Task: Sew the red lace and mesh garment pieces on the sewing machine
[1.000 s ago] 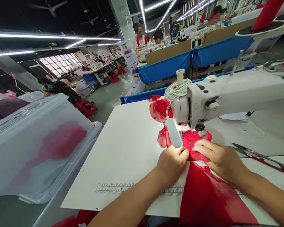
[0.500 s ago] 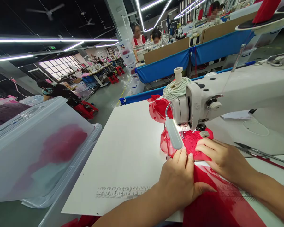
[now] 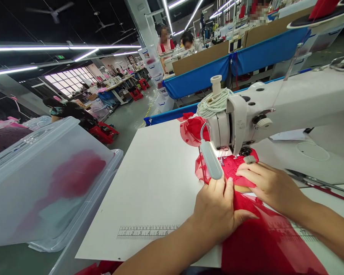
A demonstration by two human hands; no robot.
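My left hand [image 3: 218, 208] lies flat, fingers together and stretched forward, pressing red fabric [image 3: 263, 240] onto the white table [image 3: 157, 179] just before the needle. My right hand [image 3: 271, 185] rests with fingers extended on a red lace piece [image 3: 235, 166] under the presser foot of the white sewing machine [image 3: 275, 110]. The machine's small lamp [image 3: 211, 160] hangs just ahead of my left fingertips. More red sheer fabric [image 3: 193, 131] trails out behind the machine head.
A translucent plastic bin [image 3: 46, 179] holding red cloth stands at the left. Thread snips [image 3: 318, 181] lie on the table to the right. A printed ruler [image 3: 146, 232] marks the table's front edge. Other people work at distant benches behind blue panels [image 3: 197, 82].
My left hand went from a closed pinch at the lace edge to lying flat on the red fabric. The lace piece has crept slightly further under the machine.
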